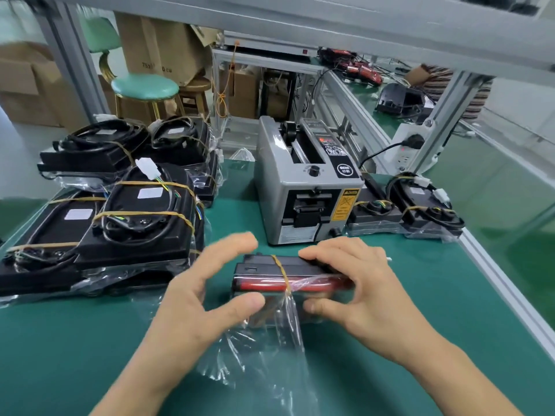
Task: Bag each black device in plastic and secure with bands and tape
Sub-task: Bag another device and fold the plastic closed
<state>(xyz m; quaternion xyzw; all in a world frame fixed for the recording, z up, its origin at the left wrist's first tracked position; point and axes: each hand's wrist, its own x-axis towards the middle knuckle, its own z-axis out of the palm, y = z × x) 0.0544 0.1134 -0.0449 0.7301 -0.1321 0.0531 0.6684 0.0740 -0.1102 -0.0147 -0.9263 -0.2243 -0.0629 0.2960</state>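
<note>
Bagging step in progress: device held on edge at bench centre, one band fitted.

Head view: the black device [282,274] stands on edge at 6 o'clock from the tape dispenser [306,181], inside the clear plastic bag [264,349], whose open, slack end trails toward 6 o'clock. One rubber band [280,270] circles device and bag. The right hand [354,283] pinches the device's right end between thumb and curled fingers. The left hand [210,283] is spread, thumb touching the bag. Judgement: next, fold the slack film flat and secure it with band or tape. Banded, bagged units [126,217] lie stacked at 9 o'clock.
</note>
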